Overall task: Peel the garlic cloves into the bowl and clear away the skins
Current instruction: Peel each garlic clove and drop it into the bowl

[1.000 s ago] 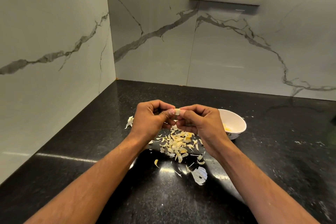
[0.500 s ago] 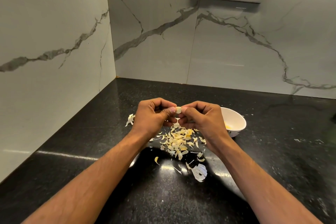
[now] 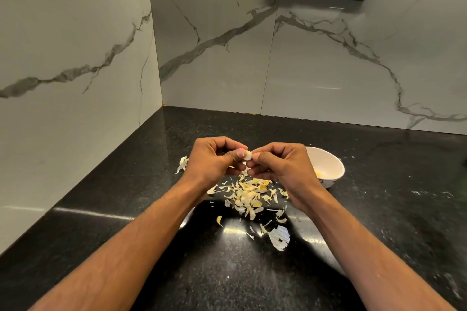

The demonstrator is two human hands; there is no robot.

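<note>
left hand (image 3: 213,159): we pinch the small pale garlic clove (image 3: 248,155), fingers curled
right hand (image 3: 278,163): we pinch its other side, fingers curled
clove: between both thumbs
loose papery skins (image 3: 249,194): below our fingers
white round bowl (image 3: 327,165): right of our fingers, on the black speckled counter (image 3: 379,209)

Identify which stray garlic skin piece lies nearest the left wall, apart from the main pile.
The white papery garlic skin piece just left of the left hand; it lies alone on the black granite counter, while the pale yellow skin pile lies below both hands.
</note>
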